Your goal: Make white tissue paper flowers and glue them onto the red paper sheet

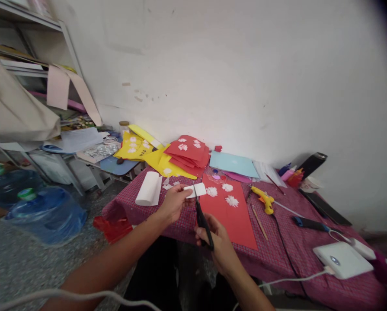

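My left hand (177,201) pinches a small white piece of paper (199,189) by its left end, above the table's front edge. In my right hand (214,235) are black scissors (202,220), their blades pointing away from me and crossing the white piece. Just beyond lies a sheet of red paper (235,224) bearing white paper flowers (231,201). Left of my left hand stands a roll of white paper (148,188), with small white scraps (167,186) beside it.
A yellow glue gun (263,199) and a wooden stick (260,222) lie to the right. Red sheets (190,151), yellow sheets (170,166) and a light-blue sheet (234,164) are at the back. A white power box (342,259) with a cable sits front right. Water bottles (46,214) stand on the floor.
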{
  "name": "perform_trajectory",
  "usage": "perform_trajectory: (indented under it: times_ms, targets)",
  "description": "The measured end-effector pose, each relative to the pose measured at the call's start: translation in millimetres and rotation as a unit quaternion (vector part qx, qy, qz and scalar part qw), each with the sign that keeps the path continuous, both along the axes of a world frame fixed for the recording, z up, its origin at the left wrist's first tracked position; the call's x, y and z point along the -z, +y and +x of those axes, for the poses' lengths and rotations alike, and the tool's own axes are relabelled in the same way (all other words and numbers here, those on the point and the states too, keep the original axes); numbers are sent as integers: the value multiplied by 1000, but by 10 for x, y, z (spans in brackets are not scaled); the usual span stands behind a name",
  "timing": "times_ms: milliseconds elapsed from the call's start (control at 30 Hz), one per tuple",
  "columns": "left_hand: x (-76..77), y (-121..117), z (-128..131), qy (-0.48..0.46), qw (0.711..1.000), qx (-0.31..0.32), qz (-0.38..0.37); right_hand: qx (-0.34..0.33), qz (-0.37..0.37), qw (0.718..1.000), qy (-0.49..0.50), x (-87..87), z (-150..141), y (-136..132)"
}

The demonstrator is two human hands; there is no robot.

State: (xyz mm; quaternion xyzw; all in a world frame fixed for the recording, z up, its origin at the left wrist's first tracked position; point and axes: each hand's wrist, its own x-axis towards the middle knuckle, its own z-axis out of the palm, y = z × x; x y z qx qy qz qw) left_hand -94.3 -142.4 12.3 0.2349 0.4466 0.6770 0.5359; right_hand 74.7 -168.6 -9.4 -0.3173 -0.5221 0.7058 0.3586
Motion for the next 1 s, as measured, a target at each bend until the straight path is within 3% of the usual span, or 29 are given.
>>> perform_trajectory:
  times_ms: [1000]
  targets:
    - [-13,93,-101,39,999,8,-15,12,-20,1000,-2,35,-88,99]
